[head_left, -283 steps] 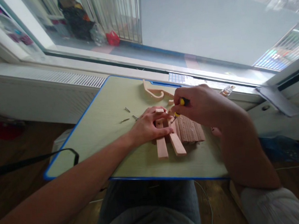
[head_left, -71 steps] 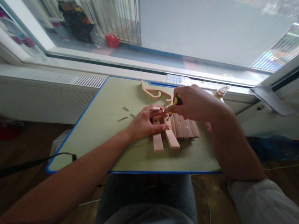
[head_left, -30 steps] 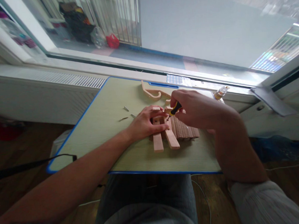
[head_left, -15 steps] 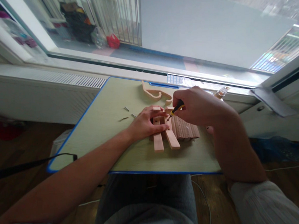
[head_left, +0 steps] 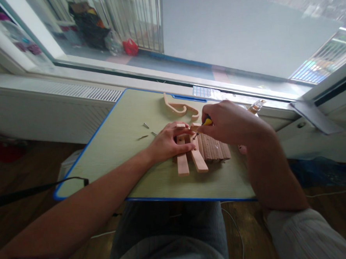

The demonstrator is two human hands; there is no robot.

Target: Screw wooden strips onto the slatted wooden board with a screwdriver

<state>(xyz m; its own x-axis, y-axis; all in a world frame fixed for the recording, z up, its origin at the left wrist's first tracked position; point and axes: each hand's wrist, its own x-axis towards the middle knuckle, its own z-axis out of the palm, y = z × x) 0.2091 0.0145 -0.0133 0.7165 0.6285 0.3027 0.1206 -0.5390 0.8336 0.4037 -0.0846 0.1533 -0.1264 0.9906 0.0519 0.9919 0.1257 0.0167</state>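
Observation:
My right hand [head_left: 219,120] is closed around the yellow and black handle of a screwdriver [head_left: 207,122]. Its tip points down at the right-hand wooden strip [head_left: 200,161], where a screw seems to stand, too small to make out. My left hand [head_left: 173,141] grips the wooden pieces, thumb and fingers pressing on the right strip and reaching across the left wooden strip [head_left: 183,165]. Under the strips lies a piece of corrugated cardboard [head_left: 216,147]. Left of my left hand, several loose screws [head_left: 143,137] rest on the table.
Curved wooden hook pieces [head_left: 176,108] lie at the back of the blue-edged table [head_left: 109,149]. Behind it are a window sill with a blue and white sheet [head_left: 202,91] and a clear bottle-like object [head_left: 256,106]. A radiator [head_left: 82,92] stands on the left.
My right hand has turned slightly on the screwdriver, and the handle shows at a different angle. My left hand and the wooden strips stay in place.

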